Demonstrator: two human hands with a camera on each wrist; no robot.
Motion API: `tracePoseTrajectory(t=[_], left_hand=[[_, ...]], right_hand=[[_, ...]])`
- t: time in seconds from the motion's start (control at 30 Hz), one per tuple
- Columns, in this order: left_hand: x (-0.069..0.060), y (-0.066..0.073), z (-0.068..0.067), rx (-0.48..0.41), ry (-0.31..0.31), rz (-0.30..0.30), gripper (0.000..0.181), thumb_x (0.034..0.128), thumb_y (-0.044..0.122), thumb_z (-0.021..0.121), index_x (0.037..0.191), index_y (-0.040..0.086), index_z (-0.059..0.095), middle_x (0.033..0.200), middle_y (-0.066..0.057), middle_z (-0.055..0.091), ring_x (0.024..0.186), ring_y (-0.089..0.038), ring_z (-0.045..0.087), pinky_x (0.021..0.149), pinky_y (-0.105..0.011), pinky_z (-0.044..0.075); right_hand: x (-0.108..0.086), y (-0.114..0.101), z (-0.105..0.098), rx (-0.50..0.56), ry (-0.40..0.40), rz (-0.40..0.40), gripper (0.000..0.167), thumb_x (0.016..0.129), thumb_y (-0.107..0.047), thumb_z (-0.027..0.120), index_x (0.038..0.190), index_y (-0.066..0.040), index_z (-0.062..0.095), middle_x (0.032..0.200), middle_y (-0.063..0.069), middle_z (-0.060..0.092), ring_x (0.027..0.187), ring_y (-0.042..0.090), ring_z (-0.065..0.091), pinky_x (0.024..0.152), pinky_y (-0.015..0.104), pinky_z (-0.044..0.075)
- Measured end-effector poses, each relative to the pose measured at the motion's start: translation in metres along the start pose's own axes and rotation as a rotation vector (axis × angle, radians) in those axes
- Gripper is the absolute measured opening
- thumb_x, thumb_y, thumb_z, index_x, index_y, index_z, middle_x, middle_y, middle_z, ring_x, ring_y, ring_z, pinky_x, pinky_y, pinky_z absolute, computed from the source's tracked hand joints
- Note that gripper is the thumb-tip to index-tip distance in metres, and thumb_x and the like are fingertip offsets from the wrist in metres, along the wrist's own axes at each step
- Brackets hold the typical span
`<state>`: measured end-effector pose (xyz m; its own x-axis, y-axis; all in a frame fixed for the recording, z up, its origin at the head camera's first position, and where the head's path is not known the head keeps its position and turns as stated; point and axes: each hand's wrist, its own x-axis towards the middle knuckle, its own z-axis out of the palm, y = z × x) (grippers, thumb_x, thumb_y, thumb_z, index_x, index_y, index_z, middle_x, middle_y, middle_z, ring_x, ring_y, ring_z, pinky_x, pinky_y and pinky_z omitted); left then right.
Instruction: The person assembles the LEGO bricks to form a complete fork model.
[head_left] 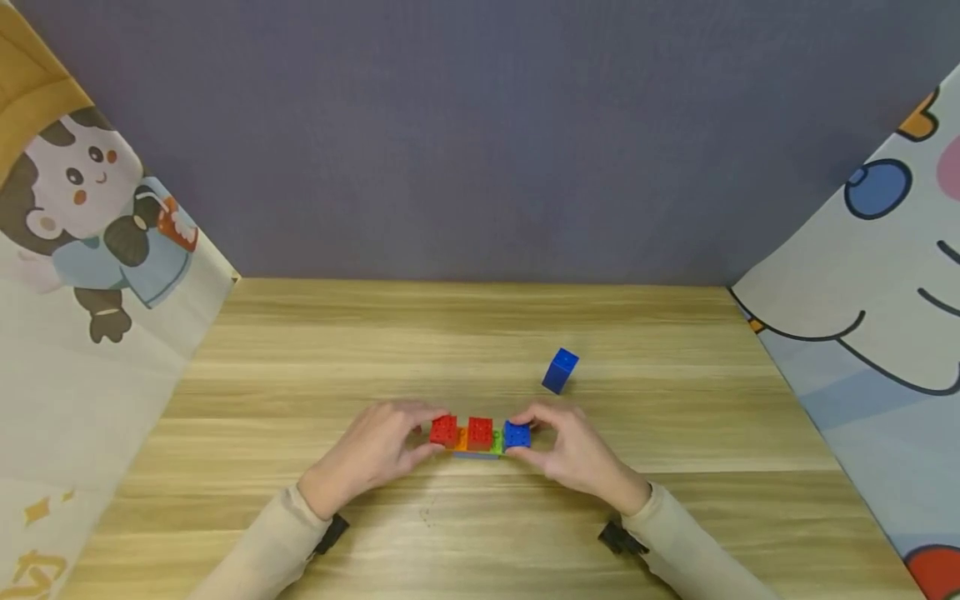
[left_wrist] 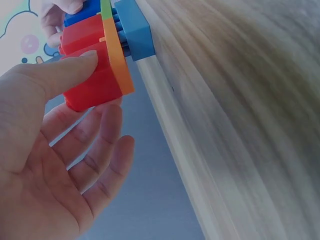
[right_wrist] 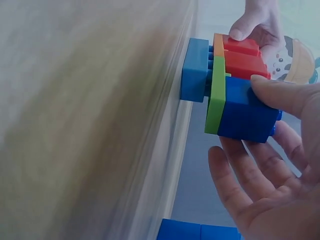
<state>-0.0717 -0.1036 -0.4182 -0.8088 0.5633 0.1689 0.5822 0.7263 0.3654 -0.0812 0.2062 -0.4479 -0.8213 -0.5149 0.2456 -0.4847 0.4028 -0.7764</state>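
Observation:
A row of toy building blocks stands on the table. At its base is a light blue block (right_wrist: 195, 70). Above that lie a thin orange plate (left_wrist: 119, 57) and a thin green plate (right_wrist: 216, 95), with the lower block's studs showing in a gap beneath them. My left hand (head_left: 375, 446) pinches the left red block (head_left: 444, 432) between thumb and fingers. Another red block (head_left: 481, 433) sits in the middle, with no hand on it. At the right end, my right hand (head_left: 581, 454) pinches a dark blue block (head_left: 517, 434) by its front and back sides.
Behind the right hand, a separate blue block (head_left: 560, 371) stands on the wooden table (head_left: 480, 525). A grey panel (head_left: 480, 142) rises at the table's back edge. Printed cartoon panels flank the left (head_left: 82, 350) and right (head_left: 847, 367) sides.

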Motion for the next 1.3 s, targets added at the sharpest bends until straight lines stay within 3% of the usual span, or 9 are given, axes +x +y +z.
tracePoseTrajectory(t=[0.1,0.27,0.73,1.03,1.1,1.2,1.3], left_hand=[[-0.001,-0.002,0.002,-0.004,-0.002,-0.007,0.045,0.0893,0.029,0.087,0.129,0.01,0.076,0.123,-0.01,0.079,0.091,-0.02,0.077,0.08,-0.033,0.065],[-0.002,-0.006,0.006,-0.042,-0.008,-0.04,0.044,0.0884,0.029,0.088,0.127,0.011,0.077,0.117,-0.006,0.081,0.068,-0.005,0.06,0.06,-0.016,0.048],[-0.002,-0.003,0.009,-0.027,0.009,-0.039,0.045,0.0901,0.031,0.087,0.129,0.01,0.076,0.118,-0.007,0.081,0.071,-0.007,0.063,0.065,-0.018,0.053],[-0.001,-0.001,0.012,0.032,0.054,-0.039,0.048,0.0911,0.035,0.086,0.13,0.008,0.075,0.122,-0.012,0.08,0.091,-0.021,0.078,0.08,-0.037,0.065],[0.0,-0.002,0.011,0.023,0.049,-0.047,0.048,0.0905,0.034,0.086,0.13,0.008,0.075,0.122,-0.012,0.08,0.08,-0.014,0.074,0.076,-0.032,0.064],[0.001,-0.003,0.01,-0.007,0.039,-0.061,0.048,0.0898,0.031,0.087,0.13,0.007,0.075,0.118,-0.012,0.081,0.062,-0.002,0.058,0.063,-0.022,0.056],[0.003,-0.004,0.008,-0.026,0.04,-0.067,0.048,0.0891,0.029,0.087,0.129,0.007,0.075,0.115,-0.012,0.081,0.058,0.001,0.051,0.056,-0.016,0.048]], right_hand=[[0.001,-0.001,0.001,-0.032,-0.003,-0.012,0.029,0.086,-0.014,0.09,0.112,-0.013,0.077,0.105,-0.002,0.079,0.09,0.01,0.072,0.083,0.038,0.065],[0.005,0.001,0.003,-0.031,-0.011,-0.03,0.028,0.086,-0.013,0.09,0.11,-0.011,0.076,0.104,0.0,0.08,0.089,0.012,0.073,0.082,0.038,0.066],[0.004,0.002,0.004,-0.039,-0.005,0.006,0.029,0.086,-0.014,0.09,0.112,-0.012,0.075,0.105,0.0,0.08,0.09,0.011,0.072,0.082,0.038,0.065],[0.009,0.013,0.004,-0.018,0.05,-0.024,0.034,0.086,-0.011,0.09,0.117,-0.011,0.077,0.104,0.001,0.081,0.089,0.014,0.074,0.081,0.041,0.065],[0.011,0.014,0.004,-0.023,0.051,-0.019,0.034,0.086,-0.013,0.09,0.118,-0.012,0.077,0.105,0.001,0.081,0.089,0.014,0.074,0.082,0.04,0.065],[0.014,0.014,0.003,-0.006,0.046,-0.002,0.034,0.087,-0.013,0.09,0.118,-0.01,0.077,0.109,0.004,0.081,0.091,0.015,0.075,0.085,0.04,0.065],[0.018,0.015,0.003,0.02,0.038,0.021,0.034,0.088,-0.013,0.089,0.12,-0.008,0.077,0.113,0.007,0.081,0.094,0.019,0.076,0.087,0.04,0.065]])
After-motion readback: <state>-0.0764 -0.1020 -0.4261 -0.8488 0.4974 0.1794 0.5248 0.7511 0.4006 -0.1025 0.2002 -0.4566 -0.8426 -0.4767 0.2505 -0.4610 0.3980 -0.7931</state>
